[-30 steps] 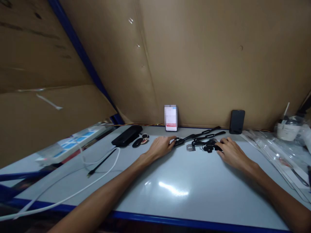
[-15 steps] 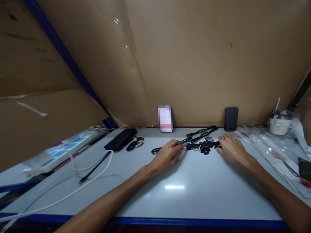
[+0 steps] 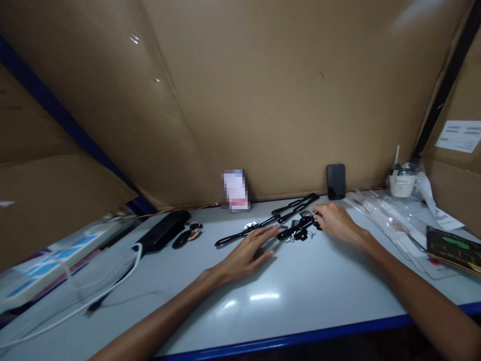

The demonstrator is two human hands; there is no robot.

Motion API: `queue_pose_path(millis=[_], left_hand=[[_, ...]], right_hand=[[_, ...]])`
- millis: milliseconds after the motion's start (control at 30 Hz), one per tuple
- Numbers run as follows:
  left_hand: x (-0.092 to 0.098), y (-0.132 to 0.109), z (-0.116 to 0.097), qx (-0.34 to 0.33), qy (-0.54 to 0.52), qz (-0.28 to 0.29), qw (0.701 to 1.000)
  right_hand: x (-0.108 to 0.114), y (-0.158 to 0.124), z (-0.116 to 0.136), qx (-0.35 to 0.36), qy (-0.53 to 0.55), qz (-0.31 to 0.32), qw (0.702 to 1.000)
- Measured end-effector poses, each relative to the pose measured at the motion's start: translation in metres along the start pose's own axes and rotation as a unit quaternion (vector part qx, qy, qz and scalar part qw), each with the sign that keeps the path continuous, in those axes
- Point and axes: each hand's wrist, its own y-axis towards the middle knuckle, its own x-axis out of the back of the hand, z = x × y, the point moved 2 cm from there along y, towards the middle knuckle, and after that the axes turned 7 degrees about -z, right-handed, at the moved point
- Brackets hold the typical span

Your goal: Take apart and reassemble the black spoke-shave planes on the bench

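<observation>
My left hand [image 3: 248, 250] lies flat on the pale grey table [image 3: 285, 296], fingers stretched out, its tips beside a long black strap [image 3: 240, 233]. My right hand [image 3: 336, 220] rests at the right of a cluster of small black parts [image 3: 296, 231], fingers curled toward them and touching the nearest piece; whether it grips one I cannot make out. Two more black straps [image 3: 296, 204] lie just behind the cluster. A small metal plate and screws sit among the parts.
A black phone [image 3: 335, 181] and a small white card [image 3: 235, 190] lean on the cardboard back wall. A black case [image 3: 163, 230] and key fob [image 3: 186, 236] lie at left with a white cable [image 3: 112, 281]. Clear plastic bags [image 3: 391, 220] and a white cup [image 3: 400, 184] stand at right.
The view has swung to the right. My left hand drew back from the strap and flattened on the table. My right hand stayed at the black parts.
</observation>
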Motion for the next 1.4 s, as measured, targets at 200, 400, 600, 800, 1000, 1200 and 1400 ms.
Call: queue_pose_path(millis=[200,400,600,800,1000,1200,1400], left_hand=[[-0.008,0.000,0.001,-0.007,0.031,0.016,0.999],[-0.008,0.005,-0.003,0.000,0.032,0.046,0.998],[-0.008,0.004,-0.002,0.016,0.016,0.056,0.998],[-0.008,-0.002,0.002,0.002,-0.012,0.003,1.000],[0.001,-0.005,0.001,0.013,-0.029,-0.144,0.989],[0.014,-0.002,-0.018,-0.020,0.042,-0.232,0.972],[0.006,0.010,-0.049,0.006,0.059,-0.090,0.994]], right_hand=[[-0.012,0.001,-0.014,0.011,-0.032,0.011,0.999],[-0.018,0.003,-0.026,0.021,-0.025,0.042,0.999],[-0.014,0.004,-0.031,0.022,0.004,0.077,0.997],[-0.008,0.007,-0.028,-0.015,0.032,0.131,0.991],[0.005,0.013,-0.028,-0.035,0.053,0.129,0.990],[0.016,0.013,-0.006,-0.026,0.090,0.112,0.989],[0.021,-0.001,0.037,0.032,0.141,0.163,0.976]])
